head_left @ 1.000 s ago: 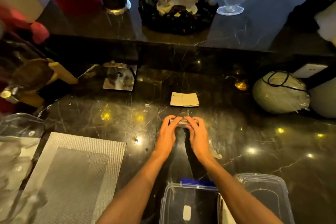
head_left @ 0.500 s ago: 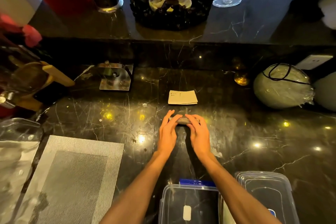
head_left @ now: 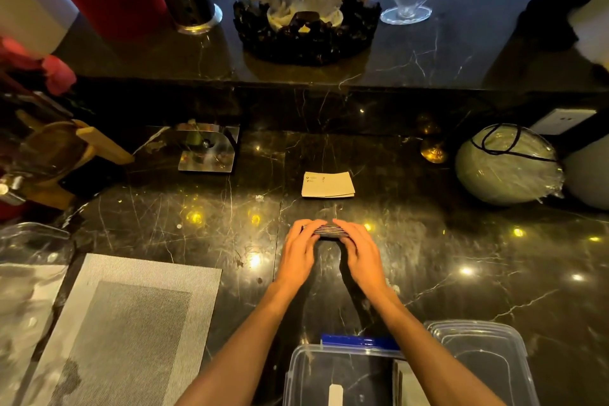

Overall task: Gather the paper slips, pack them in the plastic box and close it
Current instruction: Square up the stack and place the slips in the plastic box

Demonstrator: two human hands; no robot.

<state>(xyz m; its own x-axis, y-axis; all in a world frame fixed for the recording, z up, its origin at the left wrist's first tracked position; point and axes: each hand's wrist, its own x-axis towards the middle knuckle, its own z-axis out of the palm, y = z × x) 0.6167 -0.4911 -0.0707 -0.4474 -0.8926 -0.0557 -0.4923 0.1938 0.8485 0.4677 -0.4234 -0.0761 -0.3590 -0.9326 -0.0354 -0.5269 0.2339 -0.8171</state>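
Observation:
My left hand (head_left: 300, 249) and my right hand (head_left: 359, 249) together grip a thin stack of paper slips (head_left: 326, 230) from both ends, edge up, on the dark marble counter. A second small pile of beige slips (head_left: 328, 185) lies flat just beyond them. The clear plastic box (head_left: 308, 372) stands open at the near edge between my forearms, with some slips standing at its right side (head_left: 403, 386). Its clear lid (head_left: 478, 349) lies to the right of it.
A grey woven placemat (head_left: 131, 323) lies at the near left, beside a clear container (head_left: 29, 241). A metal holder (head_left: 207, 150) and a wooden stand (head_left: 82, 148) are at the left. A wrapped round object (head_left: 507, 165) sits at the right. A raised ledge holds a dark bowl (head_left: 306, 33) and a glass (head_left: 407, 10).
Both hands have stayed on the stack of slips and closed in more tightly around its ends. The camera view shifted slightly.

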